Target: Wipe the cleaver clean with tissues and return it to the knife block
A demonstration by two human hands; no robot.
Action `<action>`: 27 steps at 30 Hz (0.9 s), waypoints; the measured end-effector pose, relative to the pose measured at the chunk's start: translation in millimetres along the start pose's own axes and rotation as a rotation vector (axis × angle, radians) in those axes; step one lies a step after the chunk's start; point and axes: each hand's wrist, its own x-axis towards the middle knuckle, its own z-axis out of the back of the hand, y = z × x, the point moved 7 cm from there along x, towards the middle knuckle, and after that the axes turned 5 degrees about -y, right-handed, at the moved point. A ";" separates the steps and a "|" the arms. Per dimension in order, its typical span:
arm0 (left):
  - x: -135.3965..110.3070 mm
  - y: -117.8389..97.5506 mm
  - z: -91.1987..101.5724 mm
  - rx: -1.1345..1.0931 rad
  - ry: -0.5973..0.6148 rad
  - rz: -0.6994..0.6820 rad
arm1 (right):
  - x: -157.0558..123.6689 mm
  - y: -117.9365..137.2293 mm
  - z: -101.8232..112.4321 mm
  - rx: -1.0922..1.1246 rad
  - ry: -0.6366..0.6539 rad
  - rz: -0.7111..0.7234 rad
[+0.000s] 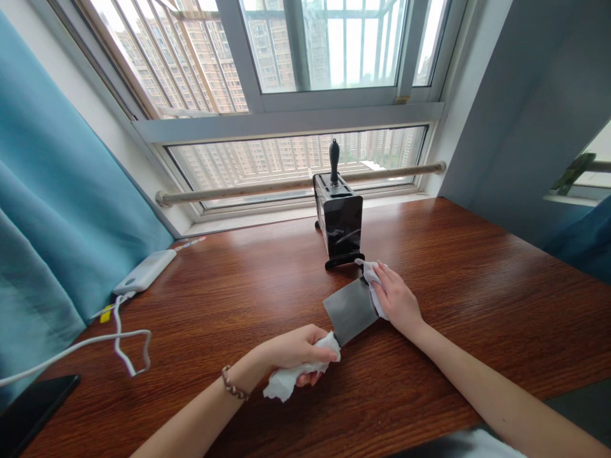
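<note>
A cleaver (351, 311) with a broad grey blade is held low over the wooden table, its blade slanting up to the right. My left hand (301, 356) is closed around the handle end, with a crumpled white tissue (285, 381) wrapped between fingers and handle; the handle itself is mostly hidden. Against the blade's far right edge, my right hand (397, 299) presses a pale cloth or tissue (372, 275), its fingers bent over it. Just beyond stands a black knife block (342, 224), one black-handled tool (334, 162) upright in its top.
The brown wooden table (238, 280) reaches to a barred window (305, 159) with a horizontal rail (267, 187). At the left lie a white power bank (146, 270), a white cable (121, 343) and a dark phone or tablet (35, 413), beside a blue curtain (62, 165).
</note>
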 end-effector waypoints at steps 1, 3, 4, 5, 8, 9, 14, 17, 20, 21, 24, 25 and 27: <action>-0.6 -0.2 -0.1 0.003 -0.003 -0.007 | 0.4 -2.6 2.3 0.004 -0.007 -0.053; -1.5 0.1 0.1 0.008 -0.012 -0.014 | 0.8 -6.8 5.9 0.011 -0.001 -0.146; -1.7 0.5 0.2 0.009 -0.014 -0.014 | 0.9 -8.8 7.1 0.013 0.007 -0.184; -1.9 0.9 0.4 0.009 -0.016 -0.012 | 1.1 -11.0 8.0 0.015 0.013 -0.215; -2.2 1.8 0.9 0.007 -0.024 -0.001 | 2.1 -20.7 8.9 0.023 0.005 -0.295; -2.4 1.7 0.7 0.005 -0.024 0.001 | 2.4 -24.8 9.0 0.026 -0.008 -0.321; -4.7 -0.6 -2.8 -0.003 -0.015 -0.008 | 4.2 -37.7 15.1 0.140 -0.139 -0.396; -6.8 -2.0 -4.5 0.012 -0.022 -0.023 | 4.6 -35.6 27.0 0.237 -0.256 -0.391; -9.9 -3.2 -5.6 0.019 -0.024 -0.024 | 3.8 -32.6 37.9 0.349 -0.340 -0.400; -11.3 -4.3 -6.7 0.014 -0.013 -0.023 | 3.1 -32.3 40.9 0.383 -0.367 -0.410; -16.9 -11.7 -15.2 -0.067 0.106 -0.036 | -0.2 -33.2 47.9 0.464 -0.462 -0.444; -19.2 -15.0 -19.7 -0.133 0.176 -0.038 | -1.2 -33.8 49.4 0.489 -0.495 -0.451; -22.8 -21.1 -25.9 -0.301 0.296 -0.034 | -2.6 -35.1 50.4 0.538 -0.544 -0.463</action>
